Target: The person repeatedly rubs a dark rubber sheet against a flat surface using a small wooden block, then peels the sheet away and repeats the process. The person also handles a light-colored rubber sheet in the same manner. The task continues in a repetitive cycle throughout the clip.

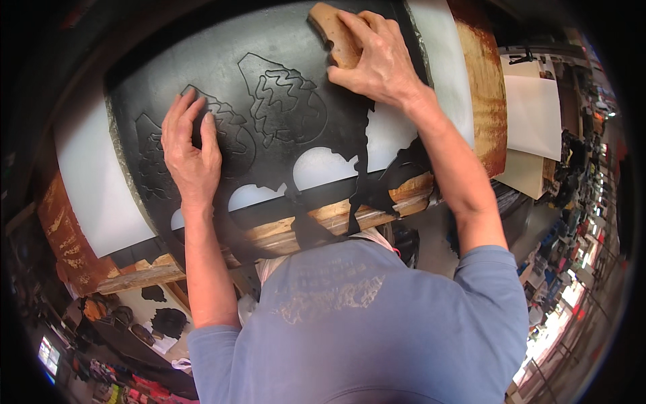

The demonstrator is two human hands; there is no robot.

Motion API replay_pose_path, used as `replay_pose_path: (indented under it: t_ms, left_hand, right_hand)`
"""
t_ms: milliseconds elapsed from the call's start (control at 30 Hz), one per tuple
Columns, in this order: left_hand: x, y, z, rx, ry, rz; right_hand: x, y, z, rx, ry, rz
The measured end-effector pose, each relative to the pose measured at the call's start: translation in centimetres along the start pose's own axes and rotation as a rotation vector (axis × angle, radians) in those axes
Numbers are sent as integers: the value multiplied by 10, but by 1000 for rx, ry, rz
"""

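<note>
A black sheet (182, 71), rubber or leather by its look, lies over a white board (94, 188). Jagged and curved outlines (286, 101) mark its surface, and rounded cutouts along its near edge let the white show through. My left hand (192, 145) rests on the sheet over the outlines at the left, fingers extended and thumb apart, with nothing visible in it. At the far right of the sheet, my right hand (380, 64) grips a tan, wood-like block (333, 34) with a notched edge. The block's underside is hidden.
Ragged black strips hang over the worn wooden table edge (323, 219) close to my body. Reddish-brown board (481, 87) borders the white one on both sides. Pale sheets (531, 118) are at the right. Dark scraps (168, 323) lie below the table at the left.
</note>
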State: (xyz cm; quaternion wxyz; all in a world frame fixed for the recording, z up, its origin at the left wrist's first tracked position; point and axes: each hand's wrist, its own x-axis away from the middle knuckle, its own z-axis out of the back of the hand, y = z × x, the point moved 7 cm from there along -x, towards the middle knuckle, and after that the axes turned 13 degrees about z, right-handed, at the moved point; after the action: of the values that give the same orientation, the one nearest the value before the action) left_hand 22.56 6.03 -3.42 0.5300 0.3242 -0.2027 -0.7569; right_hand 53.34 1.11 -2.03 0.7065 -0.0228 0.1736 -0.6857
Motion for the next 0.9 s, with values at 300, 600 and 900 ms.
replay_pose_path:
  t_ms: [300,600,900]
  left_hand:
    - [0,-2,0,54,-15,30]
    - [0,-4,-1,40,-28,51]
    - [-1,-1,1,52,-5,42]
  right_hand:
    - [12,8,52,87,-245,762]
    - [45,27,-7,-69,276,145]
    - [46,24,-2,-252,331,272]
